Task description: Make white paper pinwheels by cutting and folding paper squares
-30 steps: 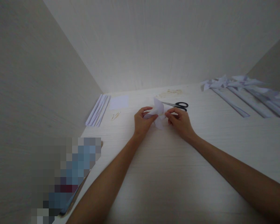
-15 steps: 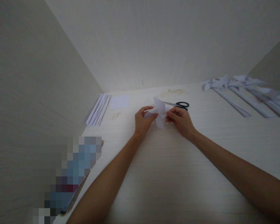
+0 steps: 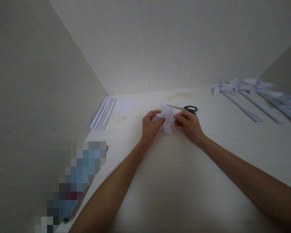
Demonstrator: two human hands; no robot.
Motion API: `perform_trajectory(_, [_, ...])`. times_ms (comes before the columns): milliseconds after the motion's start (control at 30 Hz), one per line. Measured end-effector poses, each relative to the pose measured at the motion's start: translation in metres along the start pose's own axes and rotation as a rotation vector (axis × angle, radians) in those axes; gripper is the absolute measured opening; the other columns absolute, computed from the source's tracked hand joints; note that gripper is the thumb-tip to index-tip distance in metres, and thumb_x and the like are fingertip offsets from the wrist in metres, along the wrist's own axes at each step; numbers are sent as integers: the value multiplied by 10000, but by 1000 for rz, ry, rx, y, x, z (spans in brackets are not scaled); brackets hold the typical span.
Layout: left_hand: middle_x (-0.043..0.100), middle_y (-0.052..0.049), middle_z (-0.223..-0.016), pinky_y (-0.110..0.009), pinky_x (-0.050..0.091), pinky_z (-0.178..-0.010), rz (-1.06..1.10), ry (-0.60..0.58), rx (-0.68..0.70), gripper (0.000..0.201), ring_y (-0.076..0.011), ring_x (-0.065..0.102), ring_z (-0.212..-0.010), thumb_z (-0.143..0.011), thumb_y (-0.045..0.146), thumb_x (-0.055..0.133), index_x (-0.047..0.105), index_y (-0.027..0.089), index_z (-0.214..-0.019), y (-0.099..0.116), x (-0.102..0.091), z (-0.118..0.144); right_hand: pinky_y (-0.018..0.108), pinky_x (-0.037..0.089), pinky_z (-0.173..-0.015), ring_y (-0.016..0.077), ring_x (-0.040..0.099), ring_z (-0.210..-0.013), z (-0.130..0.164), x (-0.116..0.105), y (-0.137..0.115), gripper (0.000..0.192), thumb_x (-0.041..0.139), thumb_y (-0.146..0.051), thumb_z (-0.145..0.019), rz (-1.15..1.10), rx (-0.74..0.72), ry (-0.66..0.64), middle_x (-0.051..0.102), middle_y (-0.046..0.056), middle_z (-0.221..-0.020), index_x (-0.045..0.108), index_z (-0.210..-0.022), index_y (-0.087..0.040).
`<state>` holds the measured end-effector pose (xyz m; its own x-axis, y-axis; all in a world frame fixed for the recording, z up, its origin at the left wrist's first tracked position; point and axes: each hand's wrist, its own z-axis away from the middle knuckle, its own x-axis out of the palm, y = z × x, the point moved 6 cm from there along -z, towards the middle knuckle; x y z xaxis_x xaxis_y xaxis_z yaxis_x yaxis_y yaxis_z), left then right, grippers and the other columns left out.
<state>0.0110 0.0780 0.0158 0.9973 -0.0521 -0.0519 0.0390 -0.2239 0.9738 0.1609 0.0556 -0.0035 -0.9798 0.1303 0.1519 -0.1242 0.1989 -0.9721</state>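
Near the middle of the pale wood-grain counter [image 3: 174, 181], the left hand [image 3: 150, 127] and right hand [image 3: 189, 124] both pinch a small folded white paper pinwheel [image 3: 167, 117], held just above the surface. Black-handled scissors [image 3: 187, 109] sit right behind it. Folded white paper strips [image 3: 103, 113] lie by the left edge, more long paper pinwheels [image 3: 254, 97] toward the far right corner.

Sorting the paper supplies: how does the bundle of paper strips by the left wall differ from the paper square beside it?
The paper strips are long, narrow and several, laid side by side against the left wall; the paper square is one short, broad sheet. The strips show creased ridges; the square lies flat. Both are white and rest untouched on the table.
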Motion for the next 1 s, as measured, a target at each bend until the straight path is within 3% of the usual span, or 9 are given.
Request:
perform_trajectory(500, [633, -48, -804, -266, 442, -669, -240, 1, 76, 246, -142, 560, -729, -581, 151, 578, 612, 120, -823, -2, -3, -5, 225, 328, -471, 78, 438, -461, 4, 2, -10, 110, 536, -187, -691, 166, -81, -22, 492, -44, -486, 508, -587, -166])
perform_trajectory(700, [607, -32, -723, -243, 434, -587, -141, -30, 26, 286, -109, 531, -610, -581, 176, 598, 594, 112, -859, -9, -5, -8, 224, 338, -472, 80, 441, -467, 7, 3, -20, 118, 529, -183, -690, 223, -156, 0, 484, -42, -492, 500, -576, -171])
perform_trajectory(1000, [612, -47, -775, -235, 449, -599, 53, 1, -82, 281, -111, 560, -663, -578, 289, 650, 587, 142, -809, -10, -7, -10, 226, 335, -475, 81, 437, -476, 12, 4, -27, 85, 520, -187, -705, 216, -214, -6, 479, -41, -511, 505, -622, -174])
